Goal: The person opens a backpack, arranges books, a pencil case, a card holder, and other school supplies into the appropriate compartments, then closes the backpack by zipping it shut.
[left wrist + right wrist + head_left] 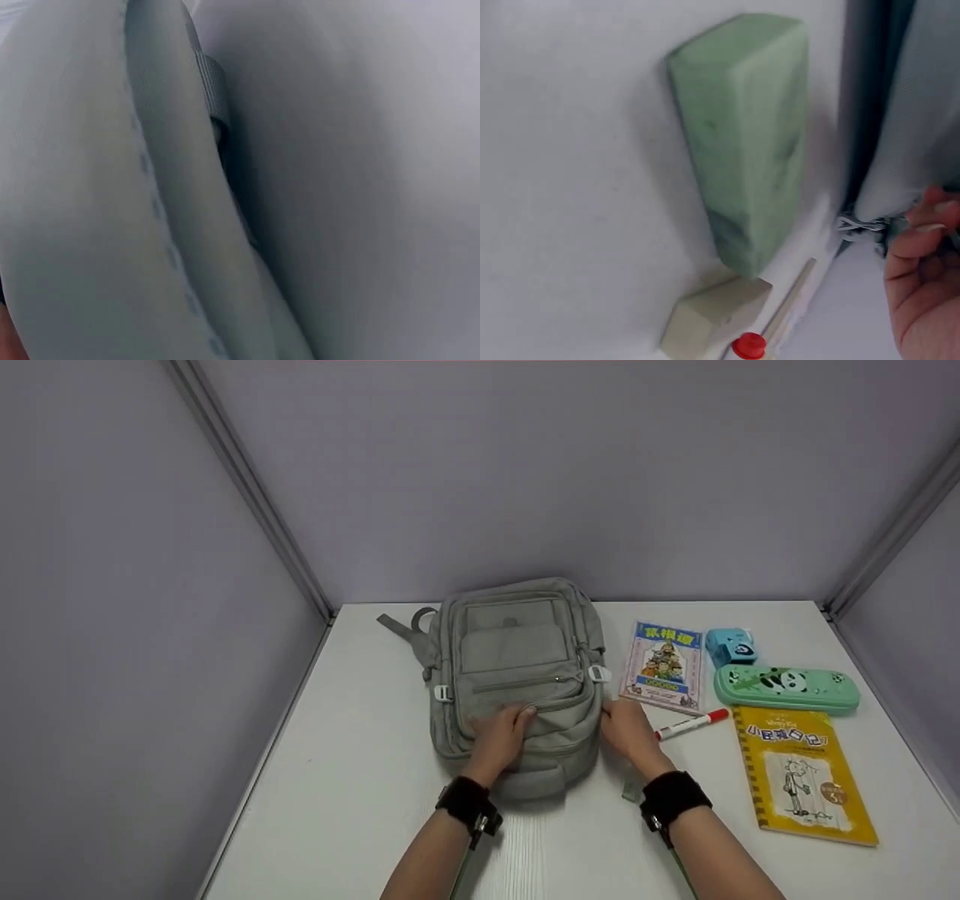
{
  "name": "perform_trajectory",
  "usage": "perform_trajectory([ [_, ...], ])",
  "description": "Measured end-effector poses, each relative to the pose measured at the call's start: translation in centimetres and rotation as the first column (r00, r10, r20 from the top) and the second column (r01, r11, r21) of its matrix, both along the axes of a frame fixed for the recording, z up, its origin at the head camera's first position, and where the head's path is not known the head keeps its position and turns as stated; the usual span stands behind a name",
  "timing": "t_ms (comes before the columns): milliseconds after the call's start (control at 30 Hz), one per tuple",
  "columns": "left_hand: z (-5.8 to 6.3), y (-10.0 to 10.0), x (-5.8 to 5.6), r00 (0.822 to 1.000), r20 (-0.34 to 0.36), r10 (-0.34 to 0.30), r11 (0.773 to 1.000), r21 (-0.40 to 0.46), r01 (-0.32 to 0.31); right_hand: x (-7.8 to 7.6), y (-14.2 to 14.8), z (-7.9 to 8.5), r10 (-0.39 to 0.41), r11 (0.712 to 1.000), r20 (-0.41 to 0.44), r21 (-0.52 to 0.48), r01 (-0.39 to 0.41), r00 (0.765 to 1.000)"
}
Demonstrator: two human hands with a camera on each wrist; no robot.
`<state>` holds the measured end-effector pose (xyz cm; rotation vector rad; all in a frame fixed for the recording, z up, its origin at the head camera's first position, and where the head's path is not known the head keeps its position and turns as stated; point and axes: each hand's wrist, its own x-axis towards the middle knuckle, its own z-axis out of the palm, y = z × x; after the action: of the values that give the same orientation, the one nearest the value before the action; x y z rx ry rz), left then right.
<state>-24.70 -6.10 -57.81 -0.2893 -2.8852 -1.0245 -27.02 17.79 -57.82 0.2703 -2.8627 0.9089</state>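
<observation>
A grey backpack (517,652) lies front side up, with its bottom end toward me. My left hand (501,739) grips the lower part of its front, thumb near a curved zipper. In the left wrist view, the grey fabric (75,180) fills much of the picture and the fingers are hidden. At the backpack's lower right side, my right hand (628,731) has curled fingers pinching at the edge. The right wrist view shows the thumb and fingers (919,244) close together there, beside a small silvery cord-like piece (861,224).
Right of the backpack lie a pink-bordered book (664,667), a blue sharpener-like object (731,646), a green panda pencil case (787,688), a red-capped marker (690,724) and a yellow book (806,772). A green block (742,142) stands near the right wrist. Grey walls (525,480) enclose the table.
</observation>
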Motion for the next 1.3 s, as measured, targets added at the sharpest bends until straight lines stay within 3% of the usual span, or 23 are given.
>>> perform_trajectory([
  [200, 0.2, 0.9, -1.1, 0.999, 0.006, 0.034, 0.999, -0.042, -0.034, 2.0, 0.1, 1.0, 0.003, 0.996, 0.040, 0.094, -0.007, 0.999],
  [400, 0.1, 1.4, -1.9, 1.000, 0.003, 0.015, 0.999, -0.051, -0.015, 3.9, -0.7, 2.4, 0.031, 0.979, 0.012, 0.201, -0.033, 0.999],
  [600, -0.1, 1.8, -2.0, 1.000, -0.002, 0.017, 0.997, -0.078, -0.017, 6.0, -2.8, 4.6, 0.092, 0.952, -0.019, 0.295, -0.083, 0.996],
  [800, -0.1, 1.6, -1.7, 0.999, -0.036, 0.018, 0.988, -0.156, -0.023, 7.6, -4.5, 5.5, 0.174, 0.941, 0.046, 0.287, -0.180, 0.984],
  [933, 0.2, 1.7, -1.1, 0.994, -0.111, -0.021, 0.960, -0.279, -0.010, 7.6, -4.6, 5.8, 0.136, 0.963, 0.055, 0.225, -0.145, 0.989],
  [1033, 0.4, 2.2, 0.0, 0.963, -0.260, -0.073, 0.952, -0.306, -0.010, 7.5, -4.2, 5.7, 0.087, 0.980, 0.060, 0.173, -0.096, 0.994],
  [1167, 1.0, 3.1, 1.8, 0.867, -0.485, -0.116, 0.983, -0.179, 0.032, 7.7, -3.7, 5.4, 0.098, 0.988, 0.060, 0.115, -0.105, 0.993],
  [1200, 1.2, 3.3, 2.1, 0.855, -0.503, -0.124, 0.989, -0.129, 0.068, 7.8, -3.6, 5.3, 0.106, 0.988, 0.056, 0.105, -0.112, 0.993],
  [1233, 1.4, 3.5, 2.5, 0.860, -0.493, -0.131, 0.991, -0.073, 0.109, 7.8, -3.6, 5.3, 0.113, 0.989, 0.054, 0.094, -0.118, 0.992],
  [1300, 1.9, 3.8, 2.9, 0.900, -0.410, -0.146, 0.983, 0.044, 0.179, 7.9, -3.6, 5.2, 0.119, 0.990, 0.041, 0.078, -0.122, 0.992],
])
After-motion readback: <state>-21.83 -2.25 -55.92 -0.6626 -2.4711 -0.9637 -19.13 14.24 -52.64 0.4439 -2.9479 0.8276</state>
